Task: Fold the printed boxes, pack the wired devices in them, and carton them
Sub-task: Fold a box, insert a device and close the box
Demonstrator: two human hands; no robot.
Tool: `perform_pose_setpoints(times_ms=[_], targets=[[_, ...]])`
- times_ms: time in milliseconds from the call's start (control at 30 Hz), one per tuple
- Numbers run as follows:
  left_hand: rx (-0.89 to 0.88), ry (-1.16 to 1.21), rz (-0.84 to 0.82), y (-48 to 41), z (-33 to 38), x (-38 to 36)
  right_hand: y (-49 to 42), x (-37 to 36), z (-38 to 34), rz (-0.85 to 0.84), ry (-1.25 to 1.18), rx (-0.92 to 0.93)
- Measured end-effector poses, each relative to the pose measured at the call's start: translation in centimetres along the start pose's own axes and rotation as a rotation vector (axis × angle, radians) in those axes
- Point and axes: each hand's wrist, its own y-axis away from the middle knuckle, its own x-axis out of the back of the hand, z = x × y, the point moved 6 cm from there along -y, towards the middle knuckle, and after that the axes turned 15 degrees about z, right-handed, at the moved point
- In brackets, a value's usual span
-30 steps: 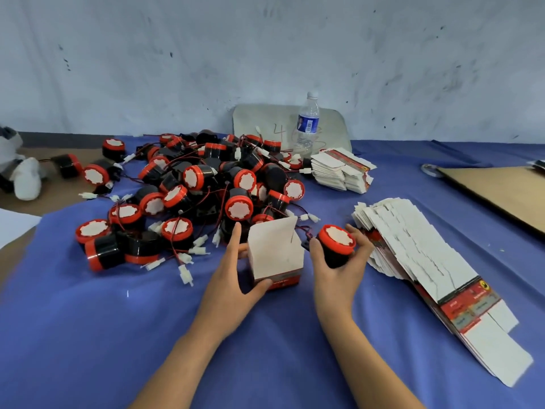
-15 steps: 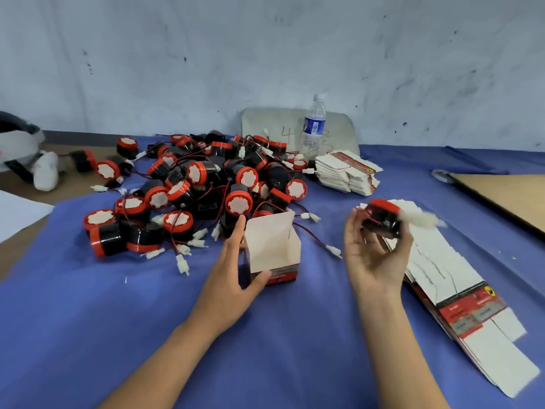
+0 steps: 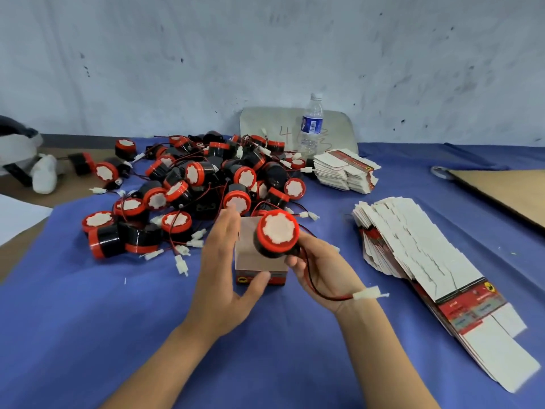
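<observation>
Draping table [image 3: 16, 258] below scuffed wall [image 3: 265, 54], blue cloth [image 3: 88, 335]; left hand [image 3: 221, 278] seemingly holding box [image 3: 255, 256], right hand [image 3: 321, 270] device [image 3: 275, 234].

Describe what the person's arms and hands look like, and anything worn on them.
The left forearm and right forearm are bare to the picture's bottom edge: no sleeves show. The left hand and right hand wear no gloves. No watch or bracelet shows at either wrist, no rings on the fingers in view.

Left hand [image 3: 224, 278] grips open box [image 3: 259, 261] on tabletop [image 3: 88, 320]; right hand [image 3: 321, 270] holds wired device [image 3: 275, 234] over box, connector [image 3: 367, 294] dangling; device pile [image 3: 191, 190] behind, flat boxes [image 3: 427, 255] right.
</observation>
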Motion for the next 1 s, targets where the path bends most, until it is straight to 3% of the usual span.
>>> perform_pose_setpoints(times_ms=[167,367,467,600,833,1000], targets=[[0.099,0.005,-0.013,0.2,-0.1,0.0,0.9,-0.9,-0.8,-0.027,0.455,0.303],[0.164,-0.029,0.083,0.1,-0.8,0.7,1.9,-1.0,-2.5,0.092,0.714,0.629],[0.231,-0.026,0.117,0.0,-1.2,0.9,2.7,-2.0,-2.6,0.007,0.965,0.875],[0.227,-0.077,0.065,0.1,-1.2,0.6,2.8,-2.8,-1.9,-0.022,1.134,1.033],[0.168,-0.027,-0.026,0.1,-1.2,-0.1,3.1,-3.0,-1.8,0.046,1.207,1.124],[0.594,0.188,-0.159,1.4,-4.5,-1.5,2.8,-2.2,-2.1,0.152,1.225,1.059]])
